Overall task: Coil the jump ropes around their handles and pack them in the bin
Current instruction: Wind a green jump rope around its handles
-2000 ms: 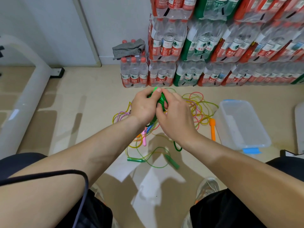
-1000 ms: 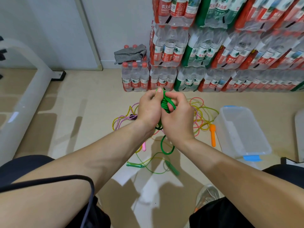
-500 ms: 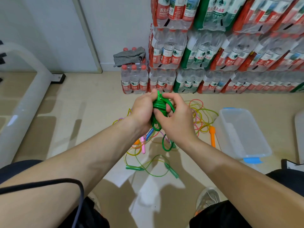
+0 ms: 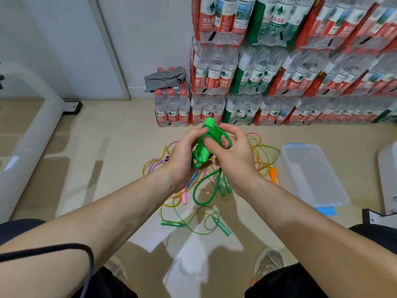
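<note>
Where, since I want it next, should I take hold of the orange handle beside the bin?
Probably mid-shaft on the orange handle, coming down from above: it lies flat on the floor, with the wall of the clear bin close on its right, so a sideways approach looks cramped.

Upper centre of the frame, top pack of water bottles (image 4: 217, 20): you read 农夫山泉 in white on its red label (image 4: 209, 20). A small line of Latin capitals sits beneath it, seemingly NONGFU SPRING, barely legible.

Just right of that, a green label (image 4: 277, 19) carries the same four characters.

Middle row, centre to centre right: 农夫山泉 repeats on the middle-row labels (image 4: 295, 83).

Along the floor, the floor-row packs (image 4: 171, 118) show the same label design, print too small to read.

Far right of the stack: blurred, unreadable.
</note>
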Action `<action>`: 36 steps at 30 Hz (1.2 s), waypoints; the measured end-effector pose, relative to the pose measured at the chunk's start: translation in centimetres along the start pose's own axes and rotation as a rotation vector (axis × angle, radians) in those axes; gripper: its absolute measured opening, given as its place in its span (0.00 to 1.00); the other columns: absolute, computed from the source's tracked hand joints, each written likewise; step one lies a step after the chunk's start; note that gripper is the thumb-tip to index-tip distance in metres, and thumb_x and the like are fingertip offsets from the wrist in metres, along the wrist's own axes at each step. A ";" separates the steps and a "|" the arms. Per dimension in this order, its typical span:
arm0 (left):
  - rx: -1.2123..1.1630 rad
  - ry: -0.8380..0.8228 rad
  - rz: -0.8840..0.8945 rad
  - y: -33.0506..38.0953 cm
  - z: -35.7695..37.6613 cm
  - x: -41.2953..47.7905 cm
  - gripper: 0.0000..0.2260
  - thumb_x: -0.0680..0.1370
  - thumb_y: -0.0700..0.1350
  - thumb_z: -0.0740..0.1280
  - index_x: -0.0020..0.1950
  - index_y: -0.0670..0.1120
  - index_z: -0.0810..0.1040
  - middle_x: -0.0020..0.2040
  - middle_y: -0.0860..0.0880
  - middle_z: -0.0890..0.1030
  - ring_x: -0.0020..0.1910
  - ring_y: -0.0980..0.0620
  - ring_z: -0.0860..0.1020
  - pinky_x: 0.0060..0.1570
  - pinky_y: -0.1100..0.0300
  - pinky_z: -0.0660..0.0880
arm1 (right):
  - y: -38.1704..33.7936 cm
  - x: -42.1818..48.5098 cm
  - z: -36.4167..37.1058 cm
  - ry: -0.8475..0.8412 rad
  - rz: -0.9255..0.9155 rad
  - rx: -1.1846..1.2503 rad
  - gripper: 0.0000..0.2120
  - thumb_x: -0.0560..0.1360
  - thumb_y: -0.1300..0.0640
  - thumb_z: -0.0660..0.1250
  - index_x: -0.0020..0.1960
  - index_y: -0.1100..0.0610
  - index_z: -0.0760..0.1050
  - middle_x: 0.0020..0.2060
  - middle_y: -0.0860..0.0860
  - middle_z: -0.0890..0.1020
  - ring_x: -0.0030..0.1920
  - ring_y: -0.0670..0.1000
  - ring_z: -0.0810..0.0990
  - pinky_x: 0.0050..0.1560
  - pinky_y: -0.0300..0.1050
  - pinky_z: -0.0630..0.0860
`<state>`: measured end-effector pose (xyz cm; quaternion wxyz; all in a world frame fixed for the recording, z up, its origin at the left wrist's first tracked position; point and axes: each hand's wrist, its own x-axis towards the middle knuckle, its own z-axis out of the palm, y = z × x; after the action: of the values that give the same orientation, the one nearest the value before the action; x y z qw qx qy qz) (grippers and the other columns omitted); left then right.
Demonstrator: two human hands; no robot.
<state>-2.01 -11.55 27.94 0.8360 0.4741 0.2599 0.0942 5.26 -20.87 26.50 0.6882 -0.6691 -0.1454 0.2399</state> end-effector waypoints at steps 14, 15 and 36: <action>0.119 0.213 0.075 -1.3 0.9 1.5 0.17 0.80 0.54 0.68 0.57 0.40 0.81 0.53 0.33 0.83 0.44 0.43 0.81 0.41 0.53 0.75 | 1.2 0.8 1.5 0.158 0.158 0.133 0.14 0.68 0.57 0.80 0.50 0.49 0.80 0.50 0.58 0.86 0.53 0.66 0.84 0.56 0.68 0.80; 0.121 0.230 0.073 -1.4 0.8 1.7 0.17 0.80 0.53 0.68 0.56 0.39 0.81 0.54 0.33 0.82 0.43 0.44 0.81 0.39 0.54 0.75 | 1.1 0.9 1.6 0.165 0.176 0.136 0.15 0.66 0.55 0.80 0.49 0.49 0.80 0.51 0.59 0.86 0.53 0.66 0.84 0.56 0.68 0.80; -0.134 0.027 -0.215 1.9 -2.5 2.5 0.24 0.72 0.30 0.62 0.68 0.39 0.70 0.67 0.33 0.74 0.64 0.37 0.77 0.55 0.50 0.82 | -1.7 2.0 -1.4 -0.016 0.355 0.188 0.20 0.79 0.72 0.54 0.68 0.64 0.71 0.33 0.55 0.71 0.25 0.47 0.64 0.32 0.43 0.60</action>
<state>-1.05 -7.70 27.63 0.8675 0.3852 0.3136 0.0275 7.89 -20.97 27.83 0.6932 -0.6153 -0.0075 0.3754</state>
